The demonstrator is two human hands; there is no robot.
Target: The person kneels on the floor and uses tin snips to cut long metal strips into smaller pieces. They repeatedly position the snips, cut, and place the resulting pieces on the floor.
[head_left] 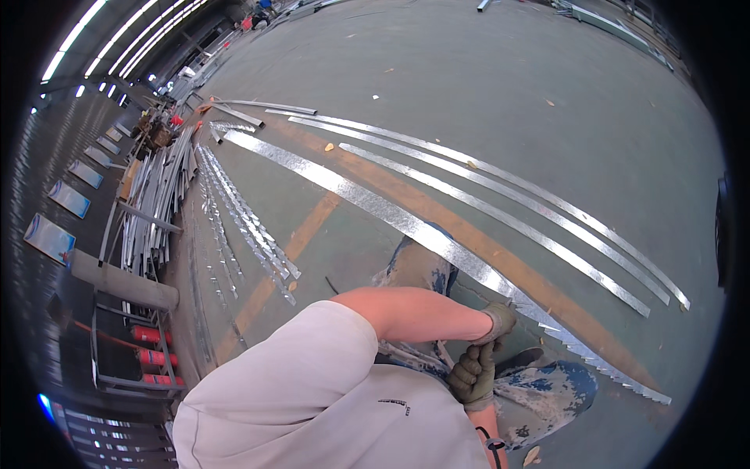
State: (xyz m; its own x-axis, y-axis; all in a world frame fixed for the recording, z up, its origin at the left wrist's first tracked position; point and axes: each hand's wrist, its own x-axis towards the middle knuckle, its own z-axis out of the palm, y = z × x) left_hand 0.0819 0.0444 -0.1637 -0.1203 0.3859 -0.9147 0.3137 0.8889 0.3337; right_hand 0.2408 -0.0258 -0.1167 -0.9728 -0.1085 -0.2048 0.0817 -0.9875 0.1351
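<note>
Both my hands wear olive-grey work gloves and meet above my right leg. My left hand [500, 319] bends down with its fingers closed; their tips are hidden. Just below it, my right hand [470, 375] is curled into a fist, thumb up against the left hand. What either holds, if anything, does not show. Beside my left hand runs a long shiny metal strip [344, 186], passing over my left leg [418, 262] in patterned work trousers. Toward its right end, several overlapping pieces make a saw-like toothed edge [601, 363].
Several long flat metal strips [500, 217] lie beyond on the grey-green floor. Twisted notched strips [242, 215] lie to the left. Farther left are stacked metal profiles [156, 203], a thick grey tube [125, 281] and red cylinders [156, 357] in a rack.
</note>
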